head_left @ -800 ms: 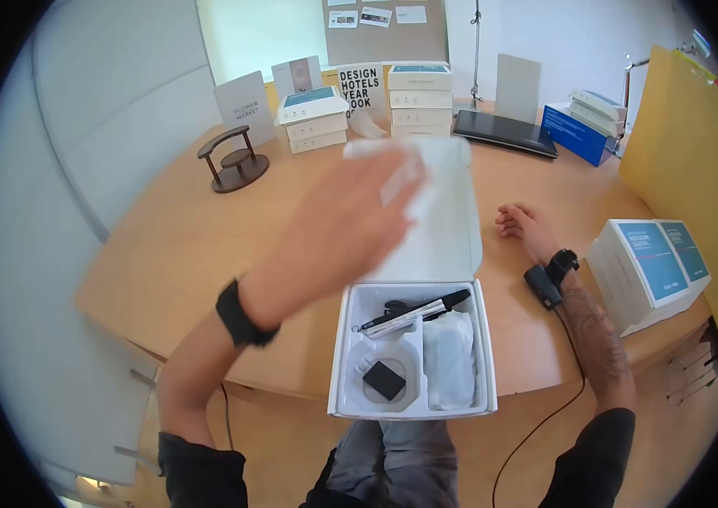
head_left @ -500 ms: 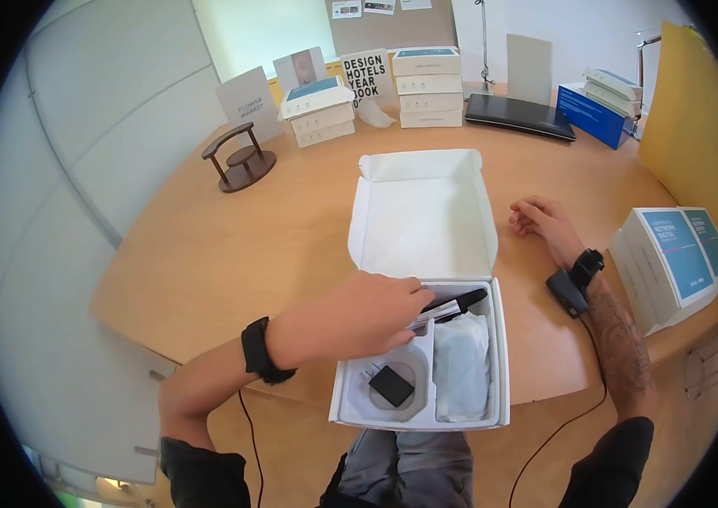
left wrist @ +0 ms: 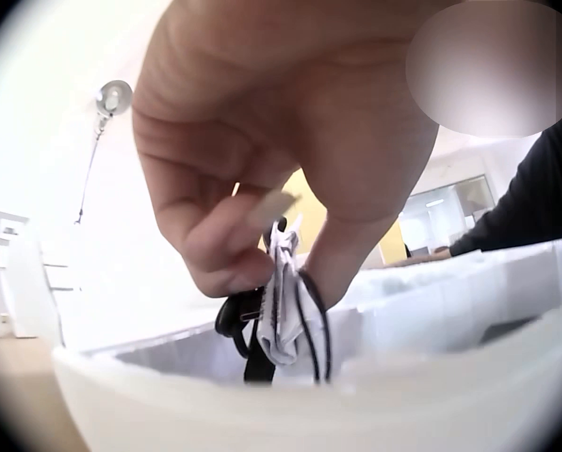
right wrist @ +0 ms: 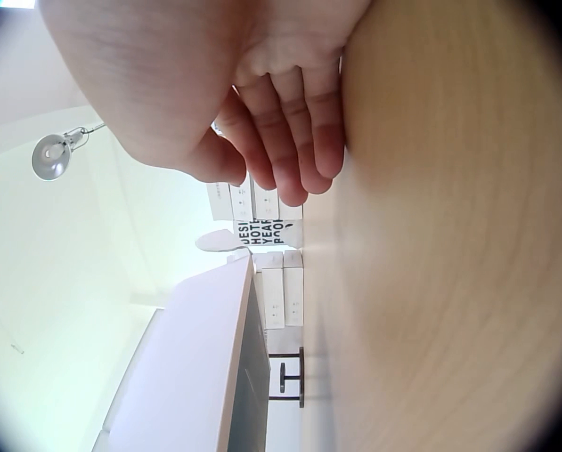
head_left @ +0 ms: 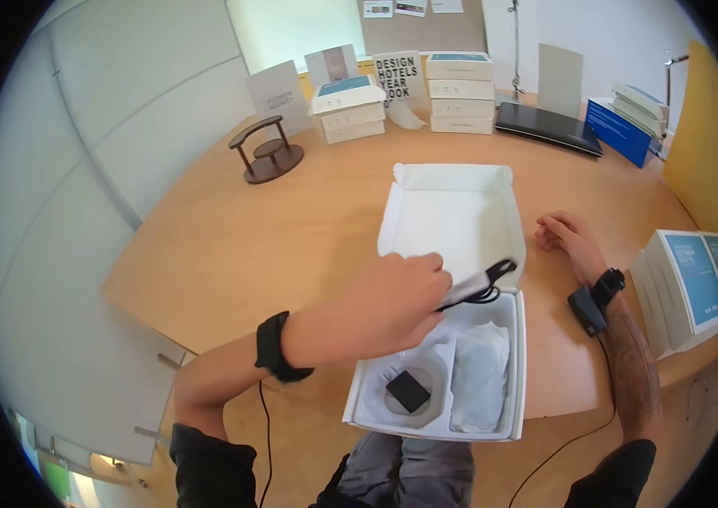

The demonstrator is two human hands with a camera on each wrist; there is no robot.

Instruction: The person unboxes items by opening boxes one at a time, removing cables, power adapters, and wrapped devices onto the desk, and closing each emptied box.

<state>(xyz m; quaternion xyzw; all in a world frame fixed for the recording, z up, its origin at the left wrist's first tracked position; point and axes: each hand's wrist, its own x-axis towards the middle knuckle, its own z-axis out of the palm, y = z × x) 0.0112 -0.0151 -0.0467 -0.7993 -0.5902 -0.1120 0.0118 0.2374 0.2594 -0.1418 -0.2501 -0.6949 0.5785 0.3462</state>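
Note:
My left hand (head_left: 376, 309) pinches a black cable (head_left: 484, 294) with a white wrapper (head_left: 463, 290), held over the back of an opened white box (head_left: 435, 430). In the left wrist view, thumb and fingers of the left hand (left wrist: 281, 141) close on the wrapper (left wrist: 279, 325), with cable loops hanging below. A black plug adapter (head_left: 408, 391) lies in the box's round recess, and a white wrapped item (head_left: 479, 377) fills the right compartment. My right hand (head_left: 569, 240) rests idle on the table right of the lid, fingers loosely curled; the right wrist view shows this hand (right wrist: 271, 113) holding nothing.
The box's lid (head_left: 452, 216) lies back on the table (head_left: 207, 245). A dark wooden stand (head_left: 270, 157) is at the left, stacked boxes (head_left: 461, 91) and a black laptop (head_left: 548, 127) along the back, and white-blue boxes (head_left: 687, 284) at the right.
The left hand has come down to the box, then lifted the cable and wrapper up from its back compartment. The right hand stays on the table. The head view has shifted slightly.

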